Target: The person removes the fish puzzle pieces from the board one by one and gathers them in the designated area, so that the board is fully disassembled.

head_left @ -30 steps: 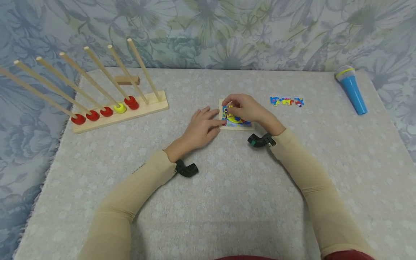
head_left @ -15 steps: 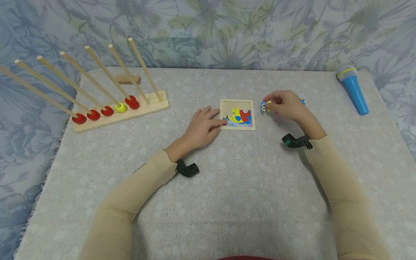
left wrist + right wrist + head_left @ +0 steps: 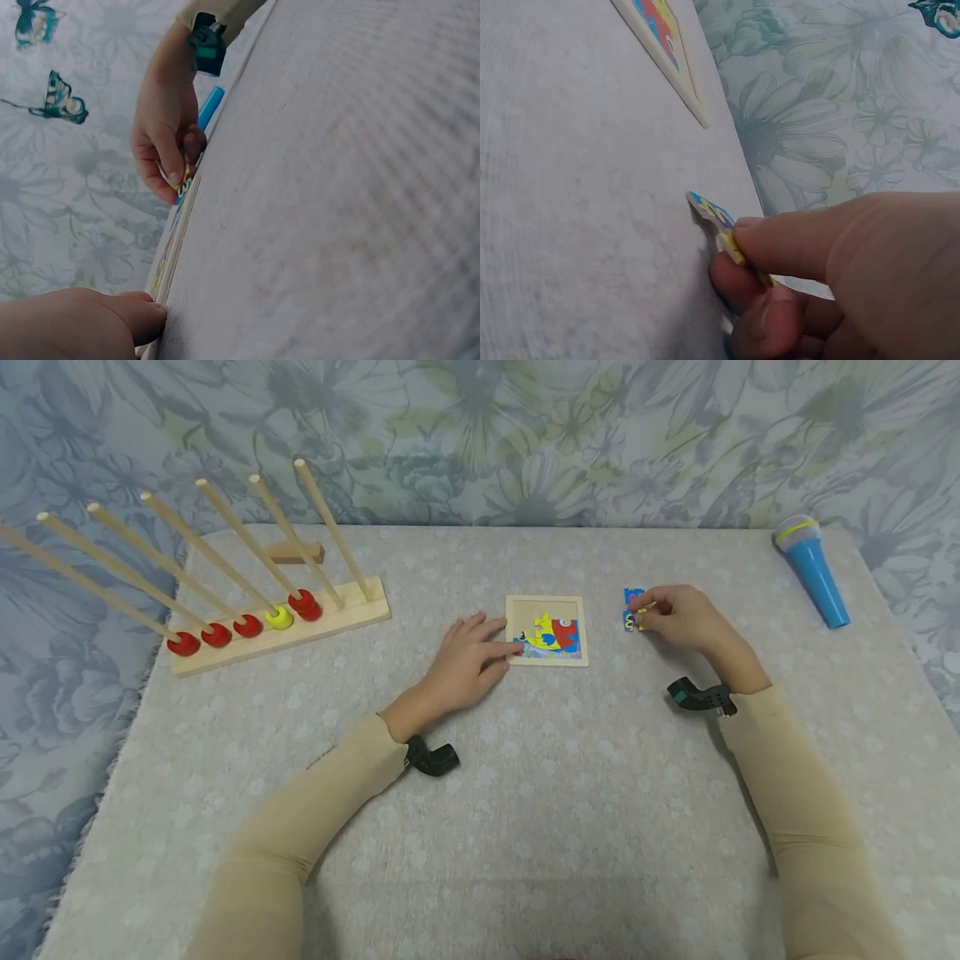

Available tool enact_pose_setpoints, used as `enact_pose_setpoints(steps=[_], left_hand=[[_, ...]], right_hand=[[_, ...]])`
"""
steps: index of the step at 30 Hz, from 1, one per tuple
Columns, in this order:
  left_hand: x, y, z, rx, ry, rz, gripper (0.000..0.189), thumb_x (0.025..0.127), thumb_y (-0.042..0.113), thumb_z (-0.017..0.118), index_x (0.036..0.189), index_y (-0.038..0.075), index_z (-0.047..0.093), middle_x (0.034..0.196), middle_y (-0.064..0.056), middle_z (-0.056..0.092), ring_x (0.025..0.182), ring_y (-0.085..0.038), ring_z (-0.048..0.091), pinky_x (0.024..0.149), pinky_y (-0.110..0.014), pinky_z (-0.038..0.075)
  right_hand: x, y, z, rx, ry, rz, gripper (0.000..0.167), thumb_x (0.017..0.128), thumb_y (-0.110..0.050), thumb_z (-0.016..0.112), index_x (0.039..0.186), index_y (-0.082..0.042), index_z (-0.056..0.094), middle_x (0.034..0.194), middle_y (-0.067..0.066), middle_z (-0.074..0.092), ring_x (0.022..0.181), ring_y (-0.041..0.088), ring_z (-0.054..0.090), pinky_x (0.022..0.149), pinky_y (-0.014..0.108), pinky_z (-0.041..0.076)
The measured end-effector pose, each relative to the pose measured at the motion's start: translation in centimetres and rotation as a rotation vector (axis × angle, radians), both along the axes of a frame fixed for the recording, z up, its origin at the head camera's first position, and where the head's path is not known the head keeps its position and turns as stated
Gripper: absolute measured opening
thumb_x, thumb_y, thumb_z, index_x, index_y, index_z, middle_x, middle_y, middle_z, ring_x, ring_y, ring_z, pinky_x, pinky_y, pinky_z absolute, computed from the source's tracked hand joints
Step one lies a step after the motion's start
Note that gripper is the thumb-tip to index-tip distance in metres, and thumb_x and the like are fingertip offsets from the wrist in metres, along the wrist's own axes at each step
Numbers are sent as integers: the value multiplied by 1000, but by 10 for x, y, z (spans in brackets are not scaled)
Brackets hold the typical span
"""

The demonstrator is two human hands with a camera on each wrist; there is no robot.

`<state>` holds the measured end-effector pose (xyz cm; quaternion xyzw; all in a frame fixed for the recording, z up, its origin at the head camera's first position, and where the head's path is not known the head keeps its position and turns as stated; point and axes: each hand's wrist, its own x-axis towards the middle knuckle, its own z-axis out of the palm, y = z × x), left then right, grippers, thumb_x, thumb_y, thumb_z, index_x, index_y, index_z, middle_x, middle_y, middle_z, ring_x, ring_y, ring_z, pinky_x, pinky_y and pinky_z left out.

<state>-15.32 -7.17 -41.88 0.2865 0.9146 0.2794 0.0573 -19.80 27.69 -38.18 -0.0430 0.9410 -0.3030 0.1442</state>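
A small square wooden puzzle board (image 3: pixel 547 662) lies mid-table, its lower part filled with red, yellow and blue picture pieces and its upper part bare wood. My left hand (image 3: pixel 467 664) rests on the cloth at its left side, fingers extended, with a fingertip on the board's lower left corner. To the right of the board, my right hand (image 3: pixel 686 618) pinches a blue and yellow puzzle piece (image 3: pixel 724 217) between thumb and fingers. Beside that piece lies another blue puzzle piece (image 3: pixel 633 596); the hand hides any others there.
At the left stands a wooden peg rack (image 3: pixel 352 602) with several tall rods and red and yellow beads. A small wooden block (image 3: pixel 295 553) lies behind it. A blue toy microphone (image 3: pixel 817 577) lies at the far right. Flowered wallpaper backs the table.
My right hand has moved off the board to the right, carrying the puzzle piece over to where the loose pieces lie. My left hand has stayed in place at the board.
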Motion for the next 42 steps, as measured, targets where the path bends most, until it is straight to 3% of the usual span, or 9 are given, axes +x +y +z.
enact_pose_setpoints(steps=[6,15,31,42], left_hand=[[-1,1,0,5,14,-5,37,100,18,60,136,19,68,158,-15,47,154,-44,28,125,-64,16],[-1,-1,-1,7,5,1,36,100,19,60,136,19,68,158,-15,46,154,-43,27,125,-64,15],[-1,0,2,11,-5,-8,37,101,19,58,137,18,67,159,-14,46,155,-43,26,125,-64,15],[-1,-1,2,12,-12,-4,38,100,19,58,137,18,67,159,-14,46,155,-42,26,125,-64,14]], right_hand=[[1,1,1,26,33,-19,26,97,-19,64,116,-3,70,75,3,61,70,19,47,60,30,38],[2,-1,1,71,43,-84,28,94,-27,69,107,-2,64,81,5,57,70,19,48,60,30,39],[4,2,-3,123,92,-81,27,93,-27,68,102,-2,67,83,10,59,71,23,50,60,32,40],[4,3,-3,114,94,-90,25,92,-28,69,89,-3,68,71,1,57,68,20,49,60,32,39]])
